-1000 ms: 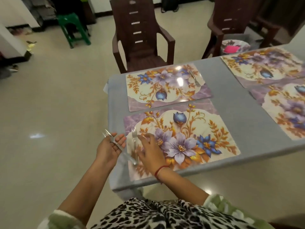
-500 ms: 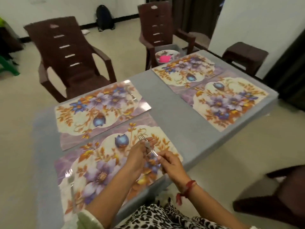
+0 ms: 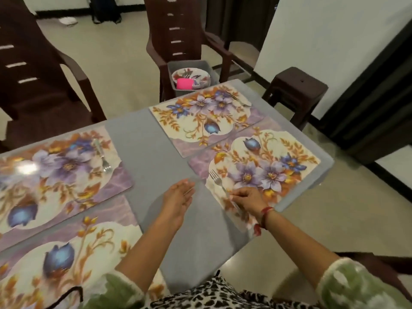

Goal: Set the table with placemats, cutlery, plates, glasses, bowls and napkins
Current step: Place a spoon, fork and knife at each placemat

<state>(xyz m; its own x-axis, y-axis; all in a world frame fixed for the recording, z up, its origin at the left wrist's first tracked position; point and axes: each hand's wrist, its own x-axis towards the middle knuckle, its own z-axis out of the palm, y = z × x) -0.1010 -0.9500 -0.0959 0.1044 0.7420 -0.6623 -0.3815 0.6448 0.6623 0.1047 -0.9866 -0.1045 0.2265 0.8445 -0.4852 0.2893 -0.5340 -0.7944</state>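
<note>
Four floral placemats lie on the grey table (image 3: 142, 139). On the near right placemat (image 3: 278, 161) a silver fork (image 3: 215, 178) lies at the left edge, tines pointing away from me. My right hand (image 3: 246, 199) rests on that mat and pinches the fork's handle. My left hand (image 3: 178, 198) hovers over the bare grey strip just left of that mat, fingers straight and holding nothing I can make out. Another fork (image 3: 103, 156) lies on the far left placemat (image 3: 55, 166). The far right placemat (image 3: 207, 112) and the near left placemat (image 3: 73, 253) are also in view.
A grey bin (image 3: 201, 64) sits on the brown chair (image 3: 176, 30) beyond the table, holding patterned plates (image 3: 200, 74) and a pink item (image 3: 184, 83). A second brown chair (image 3: 33, 81) stands far left, a dark stool (image 3: 294, 88) at the right.
The fork I held in both hands over the near left mat now lies on the near right mat under my right hand. My left hand has let go and opened.
</note>
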